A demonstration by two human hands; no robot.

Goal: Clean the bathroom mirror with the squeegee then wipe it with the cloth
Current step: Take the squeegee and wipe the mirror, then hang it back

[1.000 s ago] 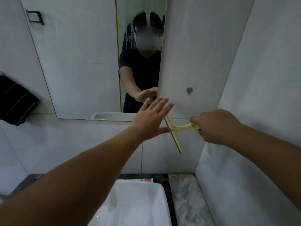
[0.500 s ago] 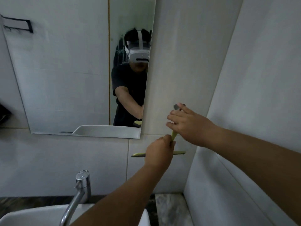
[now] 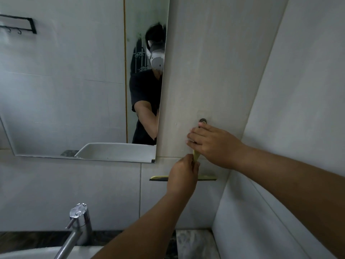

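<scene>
While the yellow squeegee [image 3: 196, 157] hangs handle-up, blade level, just under the wall hook [image 3: 203, 120], the right hand [image 3: 214, 144] grasps its handle top nearest the hook; left hand [image 3: 183, 174] pinches lower.

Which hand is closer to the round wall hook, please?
The right hand. Its fingertips sit just under the wall hook, almost touching it. The left hand is lower, gripping the squeegee handle just above the blade.
</scene>
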